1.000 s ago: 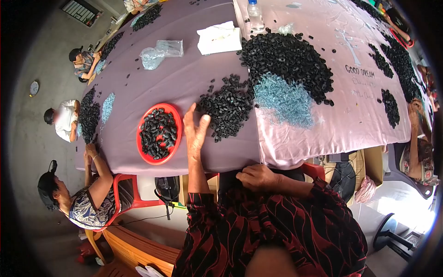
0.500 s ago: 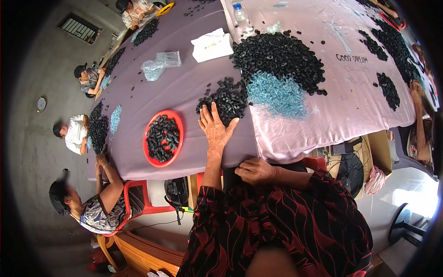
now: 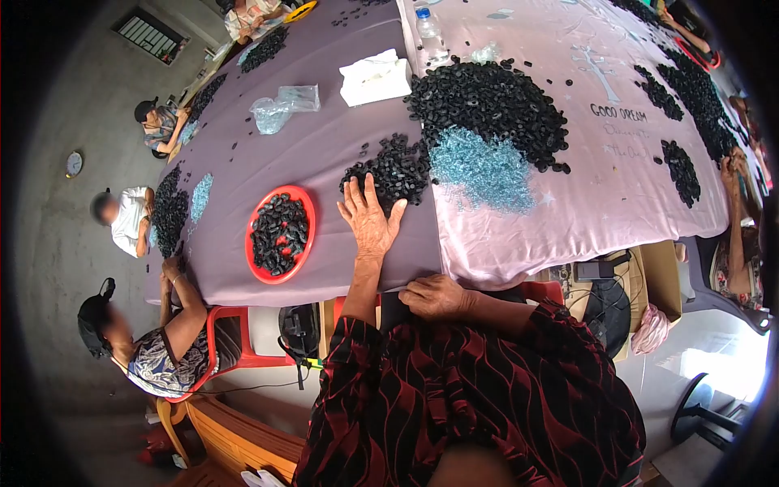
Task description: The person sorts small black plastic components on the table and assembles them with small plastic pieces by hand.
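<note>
My left hand (image 3: 371, 226) lies flat on the purple cloth with its fingers spread. Its fingertips touch the near edge of a small pile of black oval plastic pieces (image 3: 393, 165). At the table's front edge rests my right hand (image 3: 436, 298), fingers curled closed; whatever may be inside them is hidden. Left of my left hand, a red plate (image 3: 305, 243) holds many black pieces. Beyond the small pile, on the pink cloth, a large heap of black pieces (image 3: 491, 105) adjoins a heap of small clear-blue pieces (image 3: 480, 169).
A white tissue pack (image 3: 376, 77), a crumpled clear plastic bag (image 3: 284, 108) and a water bottle (image 3: 431, 36) stand farther back. Several people sit around the table beside their own black piles. A red chair (image 3: 251, 357) and a cardboard box (image 3: 659, 280) are below the edge.
The whole view has shifted slightly, so the table's contents appear a little farther left. Both my hands keep nearly the same pose and place on the table.
</note>
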### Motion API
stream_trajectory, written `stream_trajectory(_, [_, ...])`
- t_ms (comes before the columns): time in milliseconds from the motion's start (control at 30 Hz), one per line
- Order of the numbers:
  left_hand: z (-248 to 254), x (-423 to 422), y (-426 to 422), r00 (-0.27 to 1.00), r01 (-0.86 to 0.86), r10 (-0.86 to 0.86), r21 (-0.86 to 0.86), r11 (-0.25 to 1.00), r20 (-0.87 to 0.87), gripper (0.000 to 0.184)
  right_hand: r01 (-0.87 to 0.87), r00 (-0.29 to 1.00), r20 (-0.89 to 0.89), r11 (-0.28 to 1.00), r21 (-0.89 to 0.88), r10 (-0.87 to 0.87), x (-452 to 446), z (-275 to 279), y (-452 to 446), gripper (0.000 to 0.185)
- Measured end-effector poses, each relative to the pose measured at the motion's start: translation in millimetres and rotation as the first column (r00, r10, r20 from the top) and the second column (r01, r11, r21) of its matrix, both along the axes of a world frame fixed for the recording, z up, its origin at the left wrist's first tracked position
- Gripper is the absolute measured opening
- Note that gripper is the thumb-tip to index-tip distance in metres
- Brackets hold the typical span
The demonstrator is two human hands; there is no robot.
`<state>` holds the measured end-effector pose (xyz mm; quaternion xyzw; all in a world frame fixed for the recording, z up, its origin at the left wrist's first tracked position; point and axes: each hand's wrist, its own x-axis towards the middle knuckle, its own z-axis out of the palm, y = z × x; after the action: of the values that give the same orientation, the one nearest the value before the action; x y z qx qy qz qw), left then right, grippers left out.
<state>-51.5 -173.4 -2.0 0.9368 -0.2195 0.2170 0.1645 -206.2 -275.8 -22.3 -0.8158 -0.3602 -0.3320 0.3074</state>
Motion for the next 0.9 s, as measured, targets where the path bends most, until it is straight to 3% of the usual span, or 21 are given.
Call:
stream_trajectory(67, [1.9, 0.0, 1.9, 0.999, 0.034, -0.034, -0.006, 0.999, 0.027, 0.08, -0.005, 1.0, -0.002, 1.0, -0.016, 0.005, -0.3, 0.6, -0.4, 0.019])
stream_trajectory(200, [3.0, -1.8, 4.5, 0.968, 0.09, -0.067, -0.086, 0.992, 0.243, 0.057, -0.02, 1.0, 0.01, 0.999, -0.03, 0.02, 0.6, -0.9, -0.9, 0.019])
stream_trajectory(467, [-2.9, -0.5, 8.2, 0.958, -0.01, 0.055, -0.159, 0.987, 0.281, 0.035, -0.032, 0.999, 0.04, 0.999, -0.006, 0.032, 2.6, -0.8, -1.5, 0.021])
stream_trajectory(767, [-0.3, -2.8, 8.4, 0.959, 0.012, 0.047, -0.204, 0.979, 0.28, 0.026, 0.014, 0.999, 0.049, 0.997, -0.079, -0.01, 2.0, 2.5, -0.3, 0.018])
stream_trajectory(900, [0.3, -3.2, 9.6, 0.972, 0.011, 0.042, -0.222, 0.975, 0.232, 0.023, -0.005, 1.0, 0.027, 1.0, -0.015, 0.006, 1.4, 1.8, 2.1, 0.019])
